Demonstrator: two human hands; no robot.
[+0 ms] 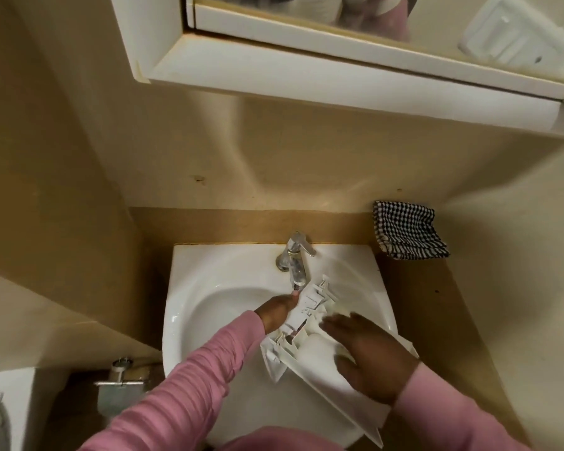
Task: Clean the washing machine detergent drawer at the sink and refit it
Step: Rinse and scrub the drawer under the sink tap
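Observation:
The white plastic detergent drawer [319, 382] lies tilted over the white sink [209, 288], its back end under the chrome tap's spout [297, 278] and its front panel past the sink's front right rim. My left hand [275, 312] grips the drawer's left side just below the spout. Fingers straight and spread, my right hand [368, 353] rests flat on top of the drawer's compartments. I cannot tell whether water is running.
A black-and-white checked cloth [407, 234] lies folded on the brown counter right of the sink. A white mirror cabinet [339, 76] juts out overhead. A metal fixture [119, 385] hangs on the wall at lower left.

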